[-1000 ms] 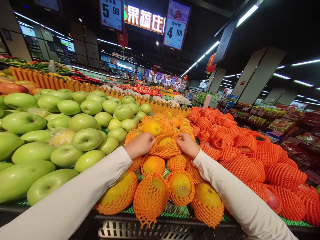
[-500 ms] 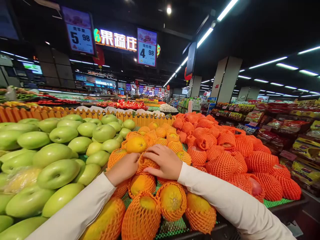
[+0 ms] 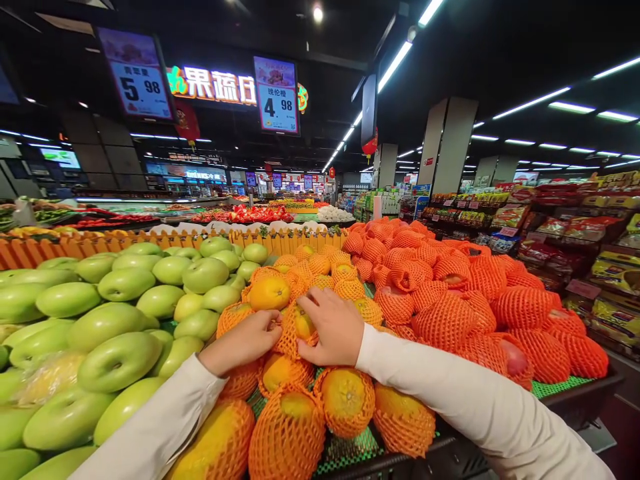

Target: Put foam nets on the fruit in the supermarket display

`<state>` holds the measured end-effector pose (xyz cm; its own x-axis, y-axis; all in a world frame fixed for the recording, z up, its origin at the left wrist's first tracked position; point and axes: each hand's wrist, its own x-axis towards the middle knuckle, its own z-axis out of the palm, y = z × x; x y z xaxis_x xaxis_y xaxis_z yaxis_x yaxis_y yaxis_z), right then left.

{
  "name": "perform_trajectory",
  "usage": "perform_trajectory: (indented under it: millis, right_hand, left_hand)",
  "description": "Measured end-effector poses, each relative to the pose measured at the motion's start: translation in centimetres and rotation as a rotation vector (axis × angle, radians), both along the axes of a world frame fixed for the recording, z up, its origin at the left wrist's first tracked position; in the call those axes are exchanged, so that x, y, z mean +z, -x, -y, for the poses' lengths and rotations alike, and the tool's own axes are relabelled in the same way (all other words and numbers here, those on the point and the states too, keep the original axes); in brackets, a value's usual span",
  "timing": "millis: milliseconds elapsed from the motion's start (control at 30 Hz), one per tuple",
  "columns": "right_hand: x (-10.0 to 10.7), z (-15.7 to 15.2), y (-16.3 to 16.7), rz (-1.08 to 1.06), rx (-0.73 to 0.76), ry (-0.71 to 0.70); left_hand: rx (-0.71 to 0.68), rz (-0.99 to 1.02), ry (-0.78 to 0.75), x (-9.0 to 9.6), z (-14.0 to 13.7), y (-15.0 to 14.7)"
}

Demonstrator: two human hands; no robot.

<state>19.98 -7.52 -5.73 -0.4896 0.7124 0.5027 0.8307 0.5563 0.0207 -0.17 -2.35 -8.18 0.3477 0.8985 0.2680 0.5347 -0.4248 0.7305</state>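
Between my hands sits an orange (image 3: 303,325) in an orange foam net (image 3: 287,339), in the middle of the pile. My right hand (image 3: 334,327) curves over its right side, thumb low and fingers across the top. My left hand (image 3: 244,341) is closed at the left edge of the net, its fingertips curled and partly hidden. Just behind my left hand, a bare-topped orange (image 3: 269,293) rests in its net. Several netted oranges lie nearer to me, among them one with its end facing me (image 3: 345,395).
Green apples (image 3: 120,360) fill the left side, with a plastic-wrapped yellow fruit (image 3: 53,377) among them. Fruit in red-orange nets (image 3: 445,320) is heaped at the right. A low wooden picket fence (image 3: 100,243) runs behind. Price screens (image 3: 277,97) hang overhead, and packaged-goods shelves (image 3: 585,233) stand right.
My right hand has shifted slightly, and more of the orange's bare skin now shows between my hands. My left hand has drawn a little left. The camera view has turned slightly.
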Motion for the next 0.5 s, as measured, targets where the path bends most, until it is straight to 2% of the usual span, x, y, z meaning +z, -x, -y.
perform_trajectory:
  millis: [100,167,267,367,433,500]
  right_hand:
    - [-0.1,-0.8,-0.3,-0.027,-0.015,0.084]
    - [-0.3,-1.8,-0.5,-0.143,0.007,0.141]
    - [-0.9,-3.3,-0.7,-0.486,-0.005,0.205]
    - [-1.6,-4.4,-0.7,-0.911,-0.045,0.290]
    - [-1.9,-4.9,-0.6,-1.137,0.036,0.363]
    - [-2.1,-5.2,-0.6,-1.271,0.156,0.440]
  left_hand:
    - [0.011,-0.043,0.053,0.3,-0.1,-0.2]
    - [0.013,0.012,0.113,0.7,0.2,-0.5]
    - [0.027,0.168,0.240,1.8,1.1,-0.9]
    - [0.036,0.404,0.252,3.1,2.2,-1.1]
    - [-0.021,0.496,0.208,3.7,2.8,-1.3]
    - [-0.075,0.511,0.157,3.8,3.1,-1.4]
